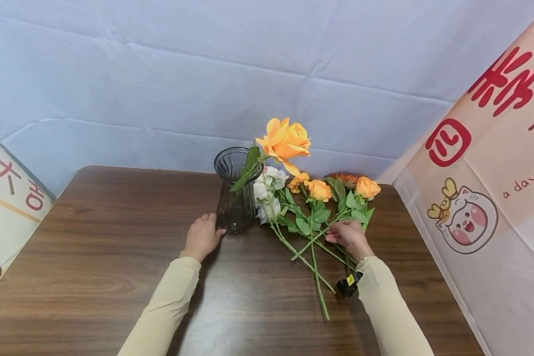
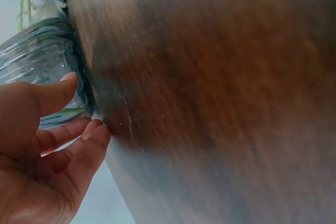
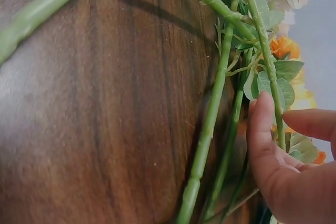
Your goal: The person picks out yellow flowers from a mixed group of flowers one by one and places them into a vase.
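A dark ribbed glass vase (image 1: 235, 198) stands at the middle of the wooden table (image 1: 93, 257) with one large orange rose (image 1: 286, 140) in it. My left hand (image 1: 203, 235) rests on the table against the vase's base; in the left wrist view the thumb touches the vase (image 2: 37, 61) and the fingers (image 2: 89, 137) lie by its foot. Right of the vase lie white flowers (image 1: 267, 195) and small orange roses (image 1: 319, 190) with crossed green stems (image 1: 313, 257). My right hand (image 1: 348, 235) sits on these stems, and its index finger and thumb pinch a thin leafy stem (image 3: 265, 56).
A pale blue cloth backdrop (image 1: 249, 74) hangs behind the table. Printed banners stand at the left (image 1: 9, 198) and the right (image 1: 485, 188). A small black device (image 1: 348, 286) is strapped at my right wrist. Bare wood stretches to the left and toward the front edge.
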Action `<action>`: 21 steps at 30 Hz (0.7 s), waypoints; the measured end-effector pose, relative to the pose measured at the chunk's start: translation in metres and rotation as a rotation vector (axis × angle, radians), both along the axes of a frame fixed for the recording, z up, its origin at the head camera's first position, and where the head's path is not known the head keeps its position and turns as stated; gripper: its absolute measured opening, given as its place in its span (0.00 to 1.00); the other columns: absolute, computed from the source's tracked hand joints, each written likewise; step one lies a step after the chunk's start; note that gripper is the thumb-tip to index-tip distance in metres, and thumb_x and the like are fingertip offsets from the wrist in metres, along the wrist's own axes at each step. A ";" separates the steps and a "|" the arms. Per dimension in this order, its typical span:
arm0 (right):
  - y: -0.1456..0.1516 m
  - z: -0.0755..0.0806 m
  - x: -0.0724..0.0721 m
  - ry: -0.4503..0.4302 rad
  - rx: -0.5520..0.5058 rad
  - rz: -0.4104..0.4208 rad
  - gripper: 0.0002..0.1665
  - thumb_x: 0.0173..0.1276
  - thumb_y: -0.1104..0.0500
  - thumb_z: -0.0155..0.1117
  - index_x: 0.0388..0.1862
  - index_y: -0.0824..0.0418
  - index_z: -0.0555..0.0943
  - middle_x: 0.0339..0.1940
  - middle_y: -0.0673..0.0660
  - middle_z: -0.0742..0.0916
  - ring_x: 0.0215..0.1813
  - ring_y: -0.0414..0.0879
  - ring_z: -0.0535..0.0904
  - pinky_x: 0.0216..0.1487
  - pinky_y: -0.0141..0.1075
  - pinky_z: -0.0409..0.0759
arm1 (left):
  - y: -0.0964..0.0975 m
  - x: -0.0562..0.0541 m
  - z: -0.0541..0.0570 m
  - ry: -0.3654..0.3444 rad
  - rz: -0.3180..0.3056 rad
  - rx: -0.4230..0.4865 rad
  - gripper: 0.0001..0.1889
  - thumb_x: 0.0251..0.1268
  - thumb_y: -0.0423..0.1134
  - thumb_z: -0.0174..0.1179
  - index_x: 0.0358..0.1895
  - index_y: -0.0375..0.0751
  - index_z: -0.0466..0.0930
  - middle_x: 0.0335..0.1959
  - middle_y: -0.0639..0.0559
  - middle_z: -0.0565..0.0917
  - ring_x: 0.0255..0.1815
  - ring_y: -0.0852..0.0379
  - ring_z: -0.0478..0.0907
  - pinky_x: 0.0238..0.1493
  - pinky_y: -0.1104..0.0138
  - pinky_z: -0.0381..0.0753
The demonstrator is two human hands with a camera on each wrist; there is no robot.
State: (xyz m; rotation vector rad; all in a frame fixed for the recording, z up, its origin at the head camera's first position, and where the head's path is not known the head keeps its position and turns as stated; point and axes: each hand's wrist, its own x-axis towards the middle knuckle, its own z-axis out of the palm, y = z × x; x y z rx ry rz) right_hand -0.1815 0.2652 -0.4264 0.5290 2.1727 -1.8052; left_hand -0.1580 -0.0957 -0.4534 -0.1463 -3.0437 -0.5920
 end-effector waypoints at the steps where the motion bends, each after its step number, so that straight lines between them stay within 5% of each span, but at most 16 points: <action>1: 0.000 -0.001 -0.001 -0.004 0.002 -0.012 0.19 0.67 0.70 0.48 0.53 0.83 0.67 0.25 0.60 0.80 0.23 0.45 0.80 0.32 0.35 0.82 | 0.000 0.000 0.000 -0.004 0.000 0.001 0.23 0.59 0.44 0.61 0.48 0.26 0.72 0.41 0.35 0.77 0.42 0.38 0.75 0.45 0.51 0.74; 10: 0.001 -0.003 -0.004 -0.003 -0.051 -0.049 0.19 0.66 0.71 0.47 0.54 0.82 0.66 0.25 0.59 0.79 0.24 0.43 0.79 0.31 0.33 0.81 | 0.000 -0.001 -0.001 -0.003 0.004 0.005 0.24 0.59 0.44 0.61 0.49 0.26 0.72 0.43 0.34 0.77 0.43 0.38 0.75 0.46 0.51 0.74; 21: 0.001 0.005 -0.002 -0.045 -0.266 -0.113 0.09 0.65 0.75 0.47 0.43 0.78 0.71 0.24 0.61 0.78 0.26 0.48 0.80 0.35 0.36 0.82 | 0.000 -0.001 -0.001 0.004 0.007 0.010 0.22 0.59 0.44 0.61 0.46 0.28 0.73 0.40 0.36 0.77 0.42 0.38 0.75 0.45 0.50 0.74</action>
